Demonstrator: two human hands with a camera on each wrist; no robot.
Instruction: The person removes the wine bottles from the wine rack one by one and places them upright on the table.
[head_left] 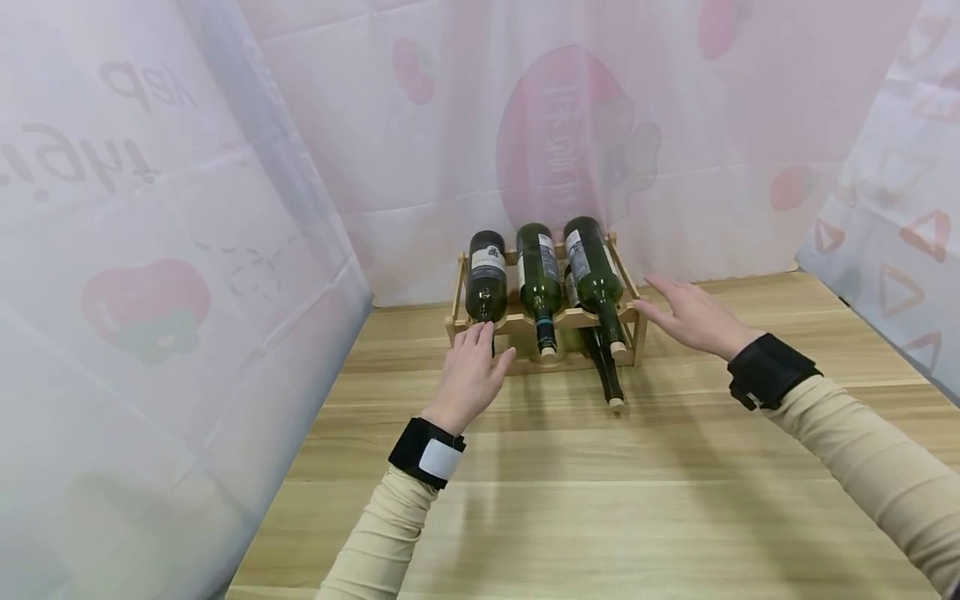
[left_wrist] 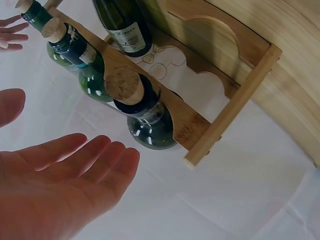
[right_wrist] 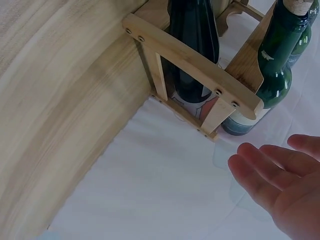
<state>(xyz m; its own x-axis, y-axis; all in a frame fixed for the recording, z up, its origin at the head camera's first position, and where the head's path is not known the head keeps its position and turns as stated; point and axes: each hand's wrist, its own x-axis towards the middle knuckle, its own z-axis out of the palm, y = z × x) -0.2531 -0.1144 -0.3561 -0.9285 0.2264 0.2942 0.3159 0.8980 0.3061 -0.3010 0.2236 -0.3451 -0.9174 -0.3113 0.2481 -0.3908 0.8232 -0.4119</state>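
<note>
A small wooden wine rack (head_left: 514,323) stands near the back of the wood-grain table. Three corked green bottles lie along its top tier: a left bottle (head_left: 487,287), a middle bottle (head_left: 538,279) and a right bottle (head_left: 592,271), necks toward me. On the lower tier, a dark bottle (head_left: 606,373) sticks its neck out beneath the right one. My left hand (head_left: 468,375) is spread near the left bottle's neck; the left wrist view shows its fingers apart from the cork (left_wrist: 123,84). Beside the rack's right end, my right hand (head_left: 697,317) has its fingers extended, holding nothing.
Printed white and pink curtains hang behind the rack (head_left: 420,183), on the left (head_left: 150,333) and on the right (head_left: 907,242). The wood-grain table (head_left: 570,517) stretches in front of the rack, between my forearms.
</note>
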